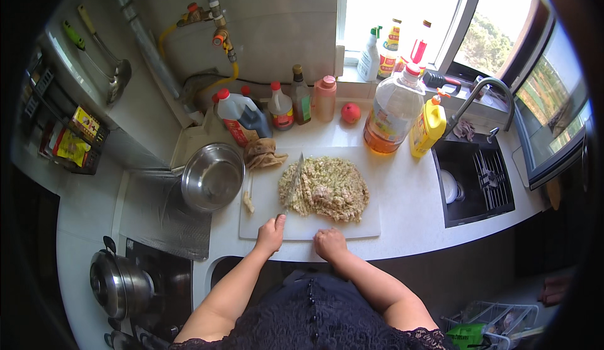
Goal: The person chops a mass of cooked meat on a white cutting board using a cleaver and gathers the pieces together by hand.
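Observation:
My left hand (270, 235) grips the handle of a kitchen knife (295, 187). The blade points away from me and stands edge down at the left part of a broad heap of finely chopped, pale green and pinkish mince (335, 189). Under the heap lies a white cutting board (264, 189). My right hand (330, 244) is curled into a fist at the board's front edge, just below the mince, with nothing visible in it. A small piece of what looks like ginger (247, 202) lies at the board's left side.
A steel bowl (212, 178) and a crumpled brown cloth (264, 153) sit left of the mince. Behind stand sauce bottles (240, 119), a red round fruit (350, 112), a large oil jug (394, 109) and a yellow detergent bottle (427, 126). The sink (455, 213) is right, a steel pot (120, 284) left.

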{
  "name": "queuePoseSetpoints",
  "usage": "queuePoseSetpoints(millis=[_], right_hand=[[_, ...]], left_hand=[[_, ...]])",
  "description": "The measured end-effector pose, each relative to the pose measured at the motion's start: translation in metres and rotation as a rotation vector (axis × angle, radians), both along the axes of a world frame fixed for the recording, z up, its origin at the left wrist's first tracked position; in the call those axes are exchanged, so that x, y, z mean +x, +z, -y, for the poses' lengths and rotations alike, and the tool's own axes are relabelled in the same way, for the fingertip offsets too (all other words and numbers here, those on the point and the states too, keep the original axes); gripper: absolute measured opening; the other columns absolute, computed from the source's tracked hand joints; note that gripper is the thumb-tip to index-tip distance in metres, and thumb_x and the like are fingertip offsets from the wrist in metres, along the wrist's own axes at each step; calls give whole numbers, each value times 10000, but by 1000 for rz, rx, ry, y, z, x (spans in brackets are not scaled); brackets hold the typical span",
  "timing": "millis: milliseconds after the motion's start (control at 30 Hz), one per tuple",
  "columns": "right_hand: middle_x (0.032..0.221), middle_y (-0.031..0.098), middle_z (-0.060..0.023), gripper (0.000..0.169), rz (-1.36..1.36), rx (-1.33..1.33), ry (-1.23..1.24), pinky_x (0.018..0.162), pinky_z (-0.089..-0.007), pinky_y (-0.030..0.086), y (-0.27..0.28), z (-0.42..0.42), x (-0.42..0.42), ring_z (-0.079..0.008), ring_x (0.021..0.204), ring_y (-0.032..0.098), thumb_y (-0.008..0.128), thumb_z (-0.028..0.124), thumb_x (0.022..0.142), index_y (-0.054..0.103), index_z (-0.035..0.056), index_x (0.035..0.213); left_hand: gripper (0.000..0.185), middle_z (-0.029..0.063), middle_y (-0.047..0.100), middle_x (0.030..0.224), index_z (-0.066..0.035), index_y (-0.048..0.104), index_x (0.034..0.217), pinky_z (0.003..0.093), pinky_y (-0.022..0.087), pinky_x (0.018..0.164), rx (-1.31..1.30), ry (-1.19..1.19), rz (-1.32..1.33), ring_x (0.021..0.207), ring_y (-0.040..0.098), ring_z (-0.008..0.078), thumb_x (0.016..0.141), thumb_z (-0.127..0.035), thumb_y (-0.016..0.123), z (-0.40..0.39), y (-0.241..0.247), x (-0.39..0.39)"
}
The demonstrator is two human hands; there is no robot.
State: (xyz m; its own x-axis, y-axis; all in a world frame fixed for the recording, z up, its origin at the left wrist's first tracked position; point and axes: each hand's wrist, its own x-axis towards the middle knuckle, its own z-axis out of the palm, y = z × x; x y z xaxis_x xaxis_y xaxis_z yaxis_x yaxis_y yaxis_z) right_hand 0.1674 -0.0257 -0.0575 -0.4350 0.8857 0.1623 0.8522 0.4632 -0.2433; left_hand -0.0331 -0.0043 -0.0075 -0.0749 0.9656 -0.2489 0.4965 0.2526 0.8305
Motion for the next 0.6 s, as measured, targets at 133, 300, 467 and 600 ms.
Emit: queuePoseSetpoints(millis=[133, 300, 467, 600], right_hand=[[683, 636, -85, 212, 19, 22, 7, 655, -361, 472, 1, 3, -2, -235, 627, 622, 519, 171, 778, 599, 85, 601], [681, 636, -86, 213, 58, -28, 3, 651, -365, 471, 2, 2, -3, -236, 614, 620, 514, 171, 778, 601, 90, 601], [685, 639, -91, 214, 18, 12, 5, 646, -365, 469, 0, 2, -6, -234, 622, 623, 515, 182, 780, 610, 93, 610], [681, 639, -98, 218, 26, 2, -12, 649, -363, 471, -5, 5, -4, -239, 620, 625, 520, 186, 779, 611, 90, 606]], left_hand=[[539, 139, 519, 508, 11, 509, 701, 385, 434, 421, -100, 17, 16, 393, 530, 254, 917, -471, 401, -1, 2, -3], [545, 156, 528, 520, 12, 518, 713, 391, 442, 438, -128, -21, 4, 392, 531, 259, 914, -481, 399, -7, -3, 4], [536, 138, 525, 509, -3, 517, 705, 367, 440, 403, 116, -40, -68, 362, 514, 237, 916, -480, 396, -14, -15, -4], [502, 36, 451, 483, 0, 506, 786, 301, 357, 321, -182, -43, 46, 338, 444, 136, 919, -475, 409, -19, 5, 8]])
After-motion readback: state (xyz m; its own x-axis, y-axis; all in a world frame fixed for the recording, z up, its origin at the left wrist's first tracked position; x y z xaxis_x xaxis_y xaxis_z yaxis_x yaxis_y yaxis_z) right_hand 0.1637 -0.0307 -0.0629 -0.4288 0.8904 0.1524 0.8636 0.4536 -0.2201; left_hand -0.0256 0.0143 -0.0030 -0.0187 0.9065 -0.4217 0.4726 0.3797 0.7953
